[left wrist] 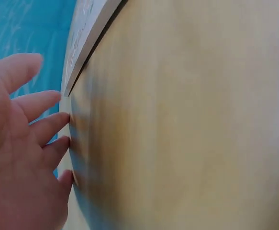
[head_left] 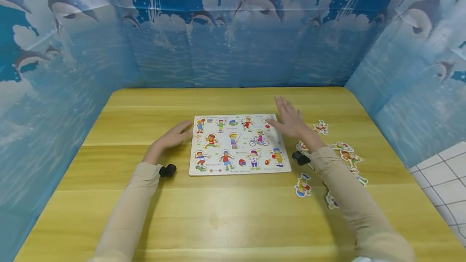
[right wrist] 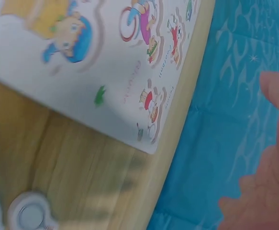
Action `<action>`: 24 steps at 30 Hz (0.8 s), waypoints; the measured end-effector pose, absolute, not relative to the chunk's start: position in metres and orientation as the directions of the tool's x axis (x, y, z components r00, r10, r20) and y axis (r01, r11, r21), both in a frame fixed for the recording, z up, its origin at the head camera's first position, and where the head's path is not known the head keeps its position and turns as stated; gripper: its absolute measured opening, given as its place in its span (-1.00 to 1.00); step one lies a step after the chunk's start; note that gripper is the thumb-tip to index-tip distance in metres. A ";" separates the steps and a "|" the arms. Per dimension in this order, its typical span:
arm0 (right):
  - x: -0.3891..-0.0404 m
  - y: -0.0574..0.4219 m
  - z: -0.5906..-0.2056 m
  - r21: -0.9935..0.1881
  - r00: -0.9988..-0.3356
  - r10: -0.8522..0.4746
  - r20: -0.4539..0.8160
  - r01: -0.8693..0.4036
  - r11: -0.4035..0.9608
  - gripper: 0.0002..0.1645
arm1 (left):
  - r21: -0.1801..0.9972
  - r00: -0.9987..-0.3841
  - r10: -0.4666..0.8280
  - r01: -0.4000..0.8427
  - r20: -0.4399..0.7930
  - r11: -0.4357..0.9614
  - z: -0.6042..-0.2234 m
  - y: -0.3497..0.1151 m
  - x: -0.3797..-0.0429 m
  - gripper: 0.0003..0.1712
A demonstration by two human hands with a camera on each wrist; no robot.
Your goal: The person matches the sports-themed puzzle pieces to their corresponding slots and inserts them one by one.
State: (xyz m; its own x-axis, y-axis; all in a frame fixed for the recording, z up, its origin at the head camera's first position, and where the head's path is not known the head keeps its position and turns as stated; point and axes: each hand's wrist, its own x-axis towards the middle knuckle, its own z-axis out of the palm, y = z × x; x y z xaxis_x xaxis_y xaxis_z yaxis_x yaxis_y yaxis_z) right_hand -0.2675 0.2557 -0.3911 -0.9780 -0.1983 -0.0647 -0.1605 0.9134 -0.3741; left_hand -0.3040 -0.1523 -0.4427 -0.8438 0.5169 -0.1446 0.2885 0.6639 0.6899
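Observation:
A white puzzle board (head_left: pixel 221 144) printed with children playing sports lies flat on the table. My left hand (head_left: pixel 172 136) is beside its left edge with fingers extended and nothing in the grasp; in the left wrist view, the fingers (left wrist: pixel 48 127) are spread near the board's corner (left wrist: pixel 94 36). Over the board's upper right corner, my right hand (head_left: pixel 291 122) is held with straight fingers and the thumb apart, holding nothing. The right wrist view has that hand (right wrist: pixel 268 182) at the right edge, off the board. Whether either hand touches the board cannot be told.
Loose cut-out figure pieces lie right of the board, among them one near the back (head_left: pixel 320 127), one in front (head_left: pixel 303 185) and several partly under the right forearm. A wooden table (head_left: pixel 218 221) carries everything. Dolphin-printed curtains (head_left: pixel 236 55) surround its back and sides.

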 end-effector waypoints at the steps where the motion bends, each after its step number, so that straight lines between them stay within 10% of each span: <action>1: -0.265 0.258 -0.391 -0.374 -0.978 -0.200 -0.061 -0.164 0.913 0.01 | 0.677 -0.842 0.519 0.298 -0.145 0.673 -0.444 -0.153 -0.303 -0.34; 24: -0.174 0.304 -0.388 -0.404 -0.941 -0.337 0.035 -0.321 0.856 -0.28 | 0.710 -0.839 0.538 0.328 -0.086 0.624 -0.461 -0.159 -0.286 -0.31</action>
State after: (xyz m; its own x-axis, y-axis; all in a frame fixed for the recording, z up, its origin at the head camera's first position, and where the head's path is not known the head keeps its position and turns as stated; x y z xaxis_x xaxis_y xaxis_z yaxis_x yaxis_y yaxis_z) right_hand -0.1742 0.3042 -0.3883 -0.9410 -0.3366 0.0354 -0.3215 0.8564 -0.4041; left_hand -0.2860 -0.1594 -0.4611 -0.8386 0.5380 -0.0859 0.3276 0.6238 0.7097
